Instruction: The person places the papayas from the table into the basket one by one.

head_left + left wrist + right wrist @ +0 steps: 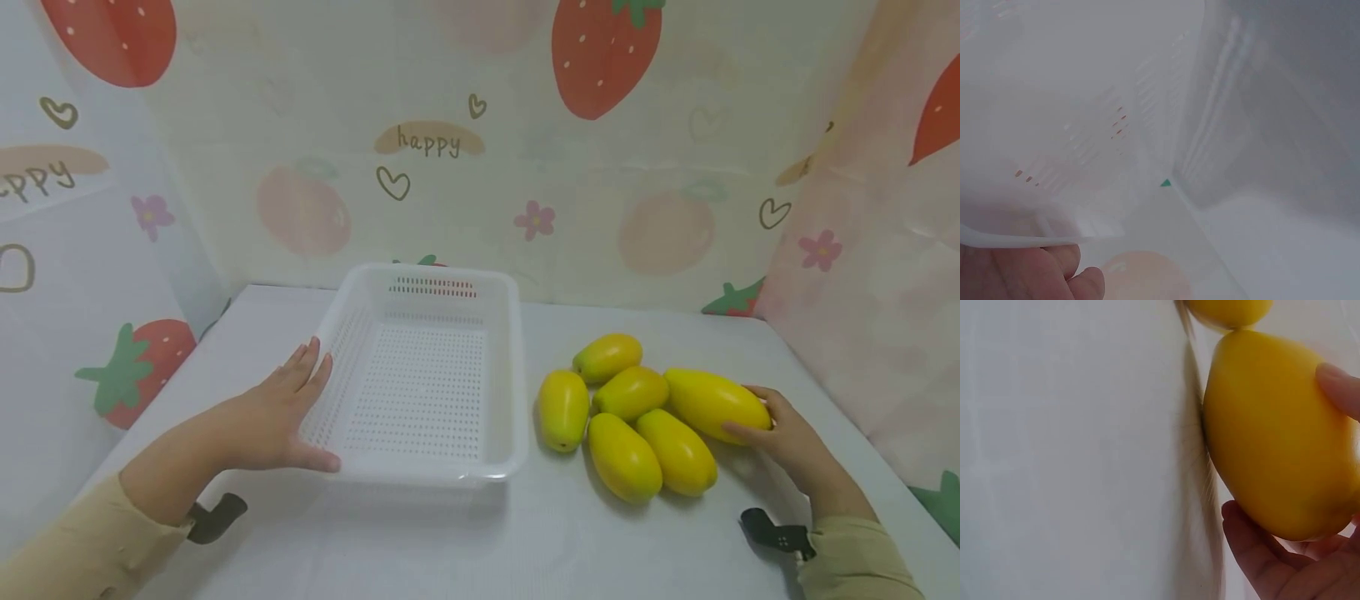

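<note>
A white plastic basket (420, 392) with perforated walls and floor stands left of centre in the head view, nothing inside it. Along its left side lies my left hand (281, 412), fingers spread at the rim and thumb near the front corner. The left wrist view catches its fingertips (1066, 265) just under the rim. At the right, my right hand (787, 437) holds the right end of a yellow mango (716, 404) between thumb and fingers. That mango fills much of the right wrist view, close over the white tabletop. Several other yellow mangoes (624, 457) lie clustered beside it.
The white table (360, 542) is bounded by a printed curtain (450, 208) at the back and both sides. The mango cluster lies just right of the basket. A dark strap-like device (772, 531) sits at my right wrist, another dark device (217, 518) at my left.
</note>
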Motion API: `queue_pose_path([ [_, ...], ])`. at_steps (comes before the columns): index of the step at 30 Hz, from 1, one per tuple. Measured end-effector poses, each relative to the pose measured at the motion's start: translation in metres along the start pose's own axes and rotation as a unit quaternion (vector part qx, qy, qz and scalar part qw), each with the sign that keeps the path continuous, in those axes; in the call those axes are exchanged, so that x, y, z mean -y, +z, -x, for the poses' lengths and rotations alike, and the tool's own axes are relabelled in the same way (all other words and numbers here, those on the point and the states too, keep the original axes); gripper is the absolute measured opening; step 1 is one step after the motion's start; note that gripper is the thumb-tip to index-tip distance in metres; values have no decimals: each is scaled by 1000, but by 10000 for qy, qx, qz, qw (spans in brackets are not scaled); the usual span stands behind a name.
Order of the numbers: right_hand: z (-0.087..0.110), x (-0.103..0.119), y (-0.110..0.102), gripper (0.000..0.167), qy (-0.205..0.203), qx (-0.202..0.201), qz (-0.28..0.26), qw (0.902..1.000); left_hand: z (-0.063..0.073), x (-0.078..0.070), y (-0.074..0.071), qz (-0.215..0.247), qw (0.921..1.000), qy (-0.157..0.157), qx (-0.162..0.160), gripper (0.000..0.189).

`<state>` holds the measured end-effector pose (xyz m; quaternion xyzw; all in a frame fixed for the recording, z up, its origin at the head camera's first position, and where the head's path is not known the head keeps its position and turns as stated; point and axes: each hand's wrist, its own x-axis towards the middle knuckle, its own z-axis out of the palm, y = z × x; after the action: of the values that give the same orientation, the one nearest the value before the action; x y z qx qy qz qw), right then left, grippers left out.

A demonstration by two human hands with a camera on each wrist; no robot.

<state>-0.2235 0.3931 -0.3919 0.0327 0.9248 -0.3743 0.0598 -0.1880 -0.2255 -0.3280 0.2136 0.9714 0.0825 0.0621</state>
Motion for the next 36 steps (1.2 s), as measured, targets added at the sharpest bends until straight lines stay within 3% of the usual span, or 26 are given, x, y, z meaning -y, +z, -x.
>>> queue_pose_path([
  [8, 0, -1, 0, 88, 19, 40, -270, 9996, 1, 0, -1, 65, 9999, 121, -24, 124],
  [23, 0, 1, -3, 91, 106, -92, -271, 9995, 0, -1, -1, 36, 10000, 67, 18, 125],
  [36, -4, 14, -16, 87, -172, -333, -242, 9990, -1, 2, 2, -85, 10000, 38, 2, 126],
])
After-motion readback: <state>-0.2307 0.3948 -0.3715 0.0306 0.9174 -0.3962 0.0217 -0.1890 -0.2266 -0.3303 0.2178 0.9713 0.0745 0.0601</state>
